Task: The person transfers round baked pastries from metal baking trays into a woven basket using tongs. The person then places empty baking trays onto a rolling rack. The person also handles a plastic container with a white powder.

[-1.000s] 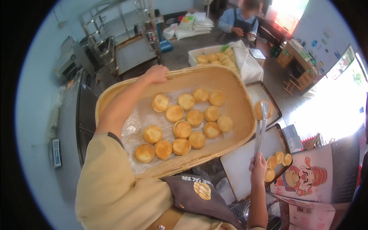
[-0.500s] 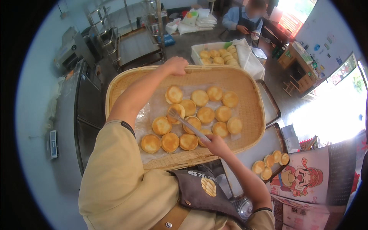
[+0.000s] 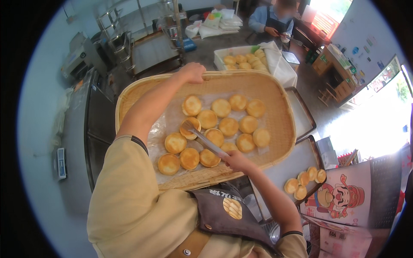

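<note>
A wide woven bamboo basket point(image 3: 278, 96), lined with clear plastic sheet, carries several round, flat golden-brown breads. My left hand point(image 3: 193, 73) is closed over the basket's far rim, its arm reaching across the left side. In my right hand point(image 3: 238, 161), above the near side, is a pair of metal tongs point(image 3: 204, 139) pointing forward and left. Their tips are at a bread point(image 3: 190, 128) left of the middle, which looks slightly tilted; whether they grip it I cannot tell. Part of one bread is hidden behind the tongs and hand.
Beyond the basket stands a white bin point(image 3: 220, 61) of breads, partly under a white cloth point(image 3: 280, 69). Dark-rimmed baking trays point(image 3: 275, 172) lie at right, one with several breads. A metal rack point(image 3: 155, 49) is far left. Another person point(image 3: 275, 26) holds tongs at the back.
The tongs and my right hand have shifted slightly left, and the bread at the tips has moved a little left with them. My left hand stays on the rim.
</note>
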A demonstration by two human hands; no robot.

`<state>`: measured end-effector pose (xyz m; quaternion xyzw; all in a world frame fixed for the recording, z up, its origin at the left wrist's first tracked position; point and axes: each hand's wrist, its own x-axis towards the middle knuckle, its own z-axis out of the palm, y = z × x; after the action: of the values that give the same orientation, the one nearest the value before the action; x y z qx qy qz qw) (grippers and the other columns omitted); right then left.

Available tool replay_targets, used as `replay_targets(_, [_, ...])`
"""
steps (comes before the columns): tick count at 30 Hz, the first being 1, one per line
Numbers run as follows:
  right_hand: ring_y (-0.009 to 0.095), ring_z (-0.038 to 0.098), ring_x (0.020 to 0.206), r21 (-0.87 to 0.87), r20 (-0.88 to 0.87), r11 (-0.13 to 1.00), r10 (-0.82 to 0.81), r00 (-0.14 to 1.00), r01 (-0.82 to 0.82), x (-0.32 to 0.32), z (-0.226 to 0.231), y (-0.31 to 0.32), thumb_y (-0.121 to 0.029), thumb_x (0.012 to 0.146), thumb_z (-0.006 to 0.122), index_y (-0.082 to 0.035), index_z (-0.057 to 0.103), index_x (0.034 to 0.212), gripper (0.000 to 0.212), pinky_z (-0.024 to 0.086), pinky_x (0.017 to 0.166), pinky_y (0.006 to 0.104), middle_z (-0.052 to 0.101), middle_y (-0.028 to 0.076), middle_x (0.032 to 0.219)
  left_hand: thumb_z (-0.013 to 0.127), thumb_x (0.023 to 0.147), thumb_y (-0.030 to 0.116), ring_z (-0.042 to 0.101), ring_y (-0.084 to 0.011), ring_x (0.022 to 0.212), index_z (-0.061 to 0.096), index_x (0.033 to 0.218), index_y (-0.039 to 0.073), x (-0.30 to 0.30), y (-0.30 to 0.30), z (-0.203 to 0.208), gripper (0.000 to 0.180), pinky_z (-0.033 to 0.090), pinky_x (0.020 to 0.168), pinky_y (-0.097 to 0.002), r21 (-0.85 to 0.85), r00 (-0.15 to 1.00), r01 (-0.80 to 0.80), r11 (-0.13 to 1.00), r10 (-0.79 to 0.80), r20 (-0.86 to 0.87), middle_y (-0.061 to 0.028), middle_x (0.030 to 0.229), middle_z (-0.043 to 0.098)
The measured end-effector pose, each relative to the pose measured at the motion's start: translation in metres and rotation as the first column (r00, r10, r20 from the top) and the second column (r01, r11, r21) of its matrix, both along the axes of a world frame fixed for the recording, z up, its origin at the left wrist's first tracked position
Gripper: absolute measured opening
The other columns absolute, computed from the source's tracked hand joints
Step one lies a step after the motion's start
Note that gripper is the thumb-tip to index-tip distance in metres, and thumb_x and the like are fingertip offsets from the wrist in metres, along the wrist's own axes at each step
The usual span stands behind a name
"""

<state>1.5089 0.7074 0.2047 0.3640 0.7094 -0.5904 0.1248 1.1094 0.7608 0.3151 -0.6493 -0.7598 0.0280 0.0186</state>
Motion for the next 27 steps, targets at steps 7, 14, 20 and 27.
replay_targets(7, [0.041,0.070,0.089,0.478,0.001,0.874,0.098,0.995,-0.086,0.061,0.070,-0.006,-0.042,0.098,0.063,0.002,0.071,0.106,0.045,0.053,0.080,0.0511,0.072,0.024,0.091,0.071,0.070,0.024,0.071,-0.0392,0.095,0.075,0.088,0.004,-0.001,-0.001,-0.003,0.028,0.058,0.084,-0.0492,0.002,0.999,-0.001,1.000,0.001,0.036,-0.0225,0.094,0.074])
replay_targets(14, [0.046,0.068,0.092,0.582,-0.053,0.813,0.032,0.998,0.005,0.053,0.085,-0.033,-0.038,0.098,0.063,0.000,0.071,0.104,0.039,0.052,0.082,0.0547,0.072,0.026,0.092,0.071,0.069,0.025,0.070,-0.0403,0.094,0.074,0.086,0.003,0.002,0.005,-0.010,0.028,0.057,0.084,-0.0498,0.043,0.998,0.027,0.999,-0.029,0.059,-0.0242,0.092,0.073])
replay_targets(20, [0.045,0.069,0.087,0.606,-0.136,0.795,0.094,0.986,0.008,0.026,0.074,-0.037,-0.038,0.098,0.064,-0.002,0.069,0.110,0.038,0.054,0.077,0.0543,0.071,0.025,0.085,0.071,0.069,0.025,0.070,-0.0405,0.094,0.074,0.086,0.003,0.004,0.010,-0.013,0.027,0.057,0.084,-0.0495,0.028,0.997,0.044,0.999,-0.046,0.062,-0.0238,0.093,0.073])
replay_targets(27, [0.044,0.070,0.082,0.715,-0.129,0.699,0.111,0.985,0.015,0.020,0.068,-0.036,-0.037,0.097,0.065,-0.002,0.068,0.114,0.038,0.054,0.074,0.0535,0.071,0.025,0.084,0.072,0.069,0.026,0.071,-0.0408,0.095,0.074,0.089,0.004,0.002,0.008,-0.014,0.030,0.057,0.084,-0.0496,0.025,0.997,0.029,0.999,-0.031,0.069,-0.0238,0.095,0.073])
